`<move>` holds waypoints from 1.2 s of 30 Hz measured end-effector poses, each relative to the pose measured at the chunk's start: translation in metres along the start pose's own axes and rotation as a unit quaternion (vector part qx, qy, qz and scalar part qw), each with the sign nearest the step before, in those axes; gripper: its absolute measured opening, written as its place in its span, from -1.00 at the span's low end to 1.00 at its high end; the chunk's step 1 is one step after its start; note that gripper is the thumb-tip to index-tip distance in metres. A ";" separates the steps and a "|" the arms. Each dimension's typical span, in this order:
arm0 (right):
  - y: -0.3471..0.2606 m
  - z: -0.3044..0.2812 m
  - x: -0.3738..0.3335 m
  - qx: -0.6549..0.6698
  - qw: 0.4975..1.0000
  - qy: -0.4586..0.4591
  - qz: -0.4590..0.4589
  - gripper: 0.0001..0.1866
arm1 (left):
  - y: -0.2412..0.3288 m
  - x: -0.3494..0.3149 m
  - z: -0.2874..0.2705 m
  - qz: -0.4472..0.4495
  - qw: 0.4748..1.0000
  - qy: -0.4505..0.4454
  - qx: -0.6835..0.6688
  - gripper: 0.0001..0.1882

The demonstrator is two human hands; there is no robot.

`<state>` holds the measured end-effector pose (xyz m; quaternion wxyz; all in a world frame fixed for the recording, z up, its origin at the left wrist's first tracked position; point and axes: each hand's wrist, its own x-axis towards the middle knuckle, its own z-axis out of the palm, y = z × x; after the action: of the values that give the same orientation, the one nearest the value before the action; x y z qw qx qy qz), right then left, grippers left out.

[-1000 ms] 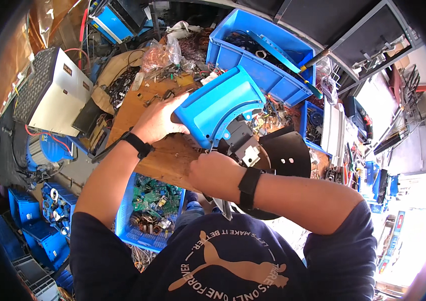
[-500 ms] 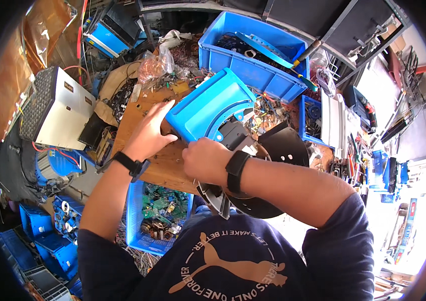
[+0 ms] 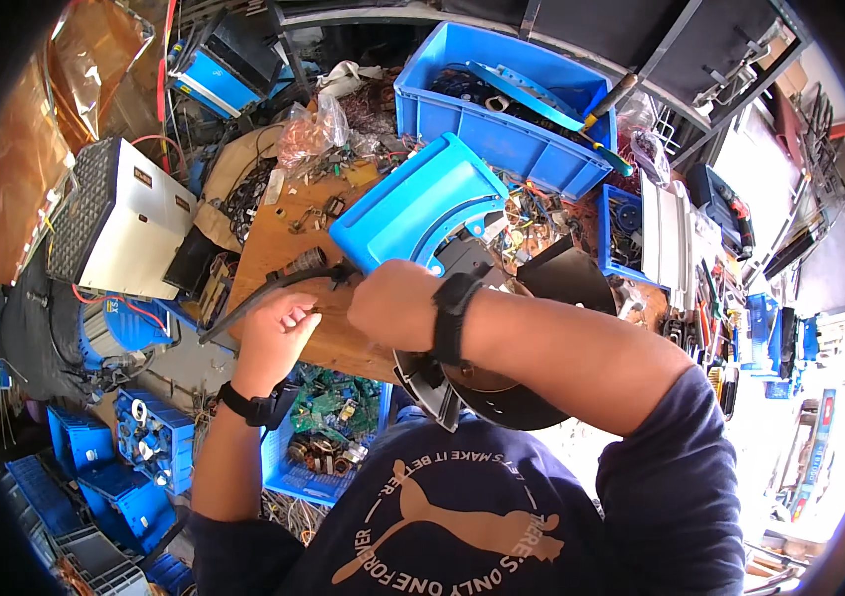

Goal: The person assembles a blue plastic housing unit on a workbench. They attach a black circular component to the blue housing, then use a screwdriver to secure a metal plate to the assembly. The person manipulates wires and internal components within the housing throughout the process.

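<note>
A blue moulded machine housing (image 3: 402, 204) with a curved flange lies tilted on the wooden bench top (image 3: 263, 238). Black curved parts (image 3: 576, 273) join its right side. My right hand (image 3: 392, 306) is closed at the housing's near lower edge; its fingertips are hidden. To the left, my left hand (image 3: 278, 333) has its fingers curled in toward the thumb; whatever they may hold is too small to make out. Just beyond that hand, a black cable (image 3: 268, 290) runs slantwise toward the housing. A ribbed grey cylindrical piece (image 3: 308, 261) lies beside the cable.
Behind the housing stands a large blue crate (image 3: 502, 144) holding dark parts and a screwdriver (image 3: 609, 104). Below the bench edge, a blue bin (image 3: 276, 452) holds green circuit boards. A white box-shaped unit (image 3: 139, 223) stands left. Small scrap parts (image 3: 527, 223) litter the bench at right.
My left hand has drawn back from the housing toward me, its spread fingers now curled. My right hand has shifted slightly left. The black cable and ribbed piece have come into view.
</note>
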<state>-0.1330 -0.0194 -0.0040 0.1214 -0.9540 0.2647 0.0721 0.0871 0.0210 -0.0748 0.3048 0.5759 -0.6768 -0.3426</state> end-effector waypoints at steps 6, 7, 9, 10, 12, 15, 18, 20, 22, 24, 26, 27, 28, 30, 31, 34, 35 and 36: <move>0.036 -0.009 -0.016 0.380 0.892 0.185 0.162 -0.86 | 0.019 0.007 0.007 0.061 0.996 0.038 -0.062 -0.80; 0.041 -0.014 -0.020 0.509 0.823 0.135 0.215 -0.84 | 0.030 0.012 0.011 0.069 0.994 0.034 -0.075 -0.80; 0.045 -0.011 -0.030 0.617 0.736 0.161 0.228 -0.82 | 0.055 0.023 0.021 0.087 0.993 0.013 -0.080 -0.80; 0.045 -0.007 -0.033 0.644 0.704 0.181 0.239 -0.82 | 0.069 0.029 0.027 0.094 0.993 -0.002 -0.071 -0.80; 0.046 0.001 -0.039 0.697 0.642 0.203 0.247 -0.80 | 0.086 0.040 0.041 0.107 0.993 -0.016 -0.053 -0.84; 0.047 0.012 -0.043 0.728 0.586 0.237 0.264 -0.78 | 0.089 0.047 0.055 0.125 0.992 -0.002 -0.029 -0.87; 0.050 0.010 -0.060 0.710 0.615 0.225 0.260 -0.81 | 0.089 0.053 0.057 0.112 0.993 -0.017 -0.026 -0.89; 0.051 0.007 -0.072 0.686 0.635 0.235 0.265 -0.82 | 0.077 0.060 0.058 0.106 0.994 -0.038 -0.004 -0.89; 0.062 0.011 -0.085 0.625 0.696 0.216 0.280 -0.84 | 0.082 0.062 0.058 0.076 0.993 -0.085 0.037 -0.89; 0.070 0.019 -0.092 0.515 0.778 0.191 0.305 -0.87 | 0.083 0.065 0.058 0.067 0.988 -0.116 0.073 -0.89; 0.071 0.024 -0.094 0.429 0.832 0.191 0.295 -0.87 | 0.079 0.069 0.060 0.080 0.982 -0.134 0.104 -0.88; 0.072 0.026 -0.095 0.383 0.856 0.189 0.291 -0.86 | 0.074 0.071 0.063 0.091 0.981 -0.131 0.111 -0.88; 0.072 0.029 -0.095 0.350 0.869 0.203 0.285 -0.84 | 0.070 0.072 0.065 0.102 0.979 -0.129 0.119 -0.88; 0.075 0.033 -0.096 0.361 0.865 0.193 0.290 -0.84 | 0.069 0.074 0.066 0.119 0.976 -0.131 0.129 -0.88; 0.076 0.034 -0.096 0.367 0.863 0.188 0.291 -0.84 | 0.072 0.075 0.065 0.126 0.974 -0.135 0.131 -0.88; 0.079 0.039 -0.095 0.356 0.869 0.186 0.288 -0.85 | 0.080 0.077 0.063 0.131 0.969 -0.149 0.151 -0.89; 0.079 0.041 -0.094 0.362 0.865 0.191 0.289 -0.85 | 0.082 0.077 0.063 0.130 0.967 -0.154 0.160 -0.89; 0.080 0.043 -0.095 0.366 0.862 0.197 0.291 -0.86 | 0.084 0.078 0.063 0.143 0.964 -0.150 0.166 -0.90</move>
<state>-0.2586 -0.0282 -0.0413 0.3809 -0.7149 0.5557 -0.1871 -0.0234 -0.0401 -0.0420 0.1461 0.4578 -0.8372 -0.2610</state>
